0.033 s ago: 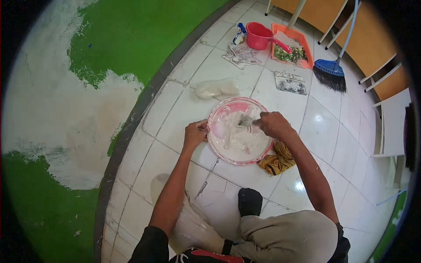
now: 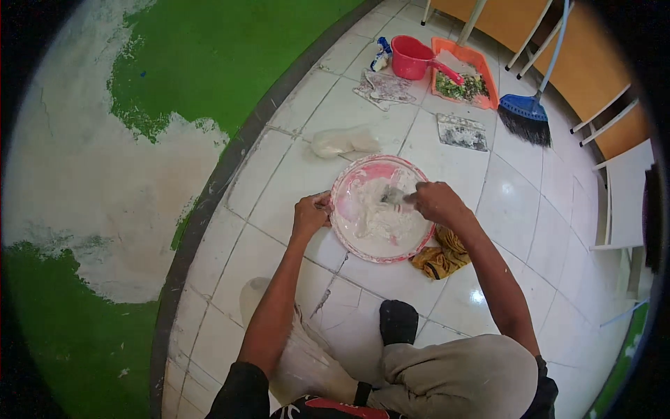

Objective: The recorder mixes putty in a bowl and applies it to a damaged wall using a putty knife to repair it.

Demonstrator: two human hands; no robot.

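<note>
A round pink plastic basin [image 2: 338, 234] coated with white residue stands on the tiled floor before me. Thick white paste [image 2: 377, 222] lies spread inside it. My left hand [image 2: 312, 212] grips the basin's left rim, its fingers partly hidden behind the edge. From the right, my right hand [image 2: 437, 202] reaches over the rim, closed round a putty knife [image 2: 394, 195] whose blade is down in the paste. Most of the knife's handle is hidden by my fingers. Touching the basin's lower right side is a crumpled brown-yellow cloth [image 2: 441, 260].
Beyond the basin lie a tied plastic bag [image 2: 342, 142] of pale powder and a paste-smeared flat scraper [image 2: 462, 133]. Further off are a red dipper [image 2: 412, 57], an orange dustpan [image 2: 493, 91] with debris and a blue broom [image 2: 525, 115]. A patched green wall [image 2: 223, 63] runs along the left.
</note>
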